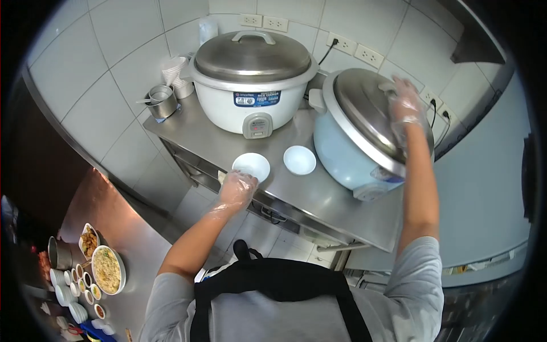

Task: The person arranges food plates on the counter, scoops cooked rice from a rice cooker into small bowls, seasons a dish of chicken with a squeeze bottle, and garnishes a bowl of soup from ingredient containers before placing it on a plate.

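My left hand, in a clear plastic glove, is closed on the near rim of a white bowl at the front edge of the steel table. A second white bowl stands just to its right. My right hand, also gloved and slightly blurred, reaches to the metal lid of the right-hand rice cooker. Its fingers look stretched out beside the lid handle; whether they touch it I cannot tell. The lid sits on the cooker.
Another lidded rice cooker stands at the back left, beside a metal pot and stacked cups. Plugs and cords hang from wall outlets. On the copper-toned counter sit a rice bowl and several small sauce cups.
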A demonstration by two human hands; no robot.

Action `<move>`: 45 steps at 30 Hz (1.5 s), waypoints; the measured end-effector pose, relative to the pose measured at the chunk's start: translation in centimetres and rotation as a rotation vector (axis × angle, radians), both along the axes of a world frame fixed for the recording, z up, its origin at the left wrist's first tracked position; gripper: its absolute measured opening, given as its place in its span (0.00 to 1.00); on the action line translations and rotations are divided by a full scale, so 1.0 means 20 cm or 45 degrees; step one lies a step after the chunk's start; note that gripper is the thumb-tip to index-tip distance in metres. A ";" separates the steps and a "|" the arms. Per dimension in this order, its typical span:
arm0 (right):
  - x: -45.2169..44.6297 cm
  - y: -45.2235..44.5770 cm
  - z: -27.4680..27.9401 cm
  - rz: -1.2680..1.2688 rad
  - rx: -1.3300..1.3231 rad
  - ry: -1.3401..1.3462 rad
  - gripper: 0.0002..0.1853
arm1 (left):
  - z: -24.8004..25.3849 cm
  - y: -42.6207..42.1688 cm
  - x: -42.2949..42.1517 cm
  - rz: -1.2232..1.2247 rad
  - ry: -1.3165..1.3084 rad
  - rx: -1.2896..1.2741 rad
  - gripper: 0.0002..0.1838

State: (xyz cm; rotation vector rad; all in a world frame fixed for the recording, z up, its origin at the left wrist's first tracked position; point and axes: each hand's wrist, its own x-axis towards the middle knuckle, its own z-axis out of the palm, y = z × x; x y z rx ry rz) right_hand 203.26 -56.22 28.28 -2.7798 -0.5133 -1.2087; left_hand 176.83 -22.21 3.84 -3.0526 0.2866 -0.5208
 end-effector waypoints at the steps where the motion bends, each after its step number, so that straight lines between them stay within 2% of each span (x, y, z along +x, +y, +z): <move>1: 0.10 -0.10 0.00 -0.124 -0.112 0.068 0.26 | -0.02 0.01 0.06 0.003 0.076 0.081 0.05; 4: 0.27 -0.25 0.03 0.107 0.145 0.646 0.23 | -0.07 0.04 0.14 -0.047 0.027 0.101 0.05; 5: 0.32 -0.25 0.03 0.150 0.245 0.673 0.21 | -0.14 0.07 0.18 -0.019 0.131 0.061 0.07; 8: 0.45 -0.28 0.00 0.272 0.538 0.783 0.19 | -0.03 0.12 0.17 -0.073 -0.149 -0.173 0.11; 9: 0.50 -0.31 -0.02 0.318 0.639 0.821 0.18 | -0.02 0.16 0.18 -0.071 -0.139 -0.438 0.22; 10: 0.51 -0.31 0.00 0.364 0.742 0.854 0.17 | 0.03 0.17 0.20 0.087 -0.117 -0.583 0.25; 12: 0.50 -0.31 0.11 0.392 0.695 0.773 0.18 | 0.09 0.17 0.21 0.394 -0.043 -0.872 0.31; 13: 0.49 -0.30 0.16 0.396 0.672 0.741 0.19 | 0.01 0.20 0.25 0.490 -0.049 -0.901 0.31; 15: 0.70 -0.35 0.30 0.586 0.716 0.640 0.21 | -0.21 0.29 0.35 0.414 0.153 -1.162 0.29; 16: 0.73 -0.27 0.42 0.462 0.588 0.516 0.22 | -0.27 0.33 0.39 0.376 0.260 -1.290 0.28; 17: 0.66 -0.12 0.53 0.506 0.678 0.542 0.23 | -0.25 0.34 0.41 0.364 0.398 -1.314 0.28; 19: 0.62 0.17 0.70 0.390 0.594 0.537 0.24 | -0.20 0.40 0.44 0.347 0.663 -1.352 0.30; 21: 0.65 0.49 0.76 0.397 0.614 0.725 0.25 | -0.30 0.48 0.42 0.194 0.640 -1.617 0.30; 22: 0.73 0.64 0.75 0.414 0.583 0.704 0.23 | -0.33 0.52 0.38 0.129 0.604 -1.758 0.30; 25: 0.96 1.14 0.60 0.502 0.543 0.731 0.21 | -0.30 0.64 0.21 0.261 0.685 -2.573 0.30; 27: 1.02 1.43 0.47 0.547 0.616 0.883 0.20 | -0.16 0.74 0.02 0.404 0.589 -2.913 0.31; 30: 1.26 1.67 0.35 0.690 0.199 0.778 0.19 | -0.24 0.92 -0.19 0.479 0.235 -3.369 0.32; 33: 1.47 1.87 0.32 0.557 -0.422 0.650 0.18 | -0.43 1.12 -0.37 0.380 0.000 -3.539 0.33; 35: 1.50 2.00 0.29 0.525 -0.380 0.752 0.18 | -0.33 1.17 -0.42 0.212 -0.265 -3.587 0.34; 36: 1.47 2.05 0.29 0.502 -0.158 0.848 0.19 | -0.30 1.20 -0.44 0.121 -0.387 -3.591 0.34; 37: 1.46 2.09 0.28 0.483 -0.170 0.865 0.19 | -0.34 1.21 -0.44 0.230 -0.609 -3.528 0.34; 38: 1.45 2.13 0.28 0.457 -0.178 0.880 0.19 | -0.35 1.24 -0.47 0.126 -0.650 -3.567 0.34; 40: 1.52 2.18 0.27 0.468 -0.263 0.859 0.20 | -0.23 1.28 -0.50 -0.096 -0.717 -3.642 0.37; 42: 1.60 2.21 0.25 0.543 -0.409 0.786 0.21 | -0.24 1.31 -0.55 0.139 -0.894 -3.659 0.39; 43: 1.56 2.35 0.31 0.249 -0.740 0.713 0.20 | -0.26 1.33 -0.58 0.255 -0.975 -3.659 0.40; 45: 1.05 2.68 0.43 0.118 -0.909 0.385 0.19 | -0.32 1.38 -0.64 0.344 -1.100 -3.692 0.39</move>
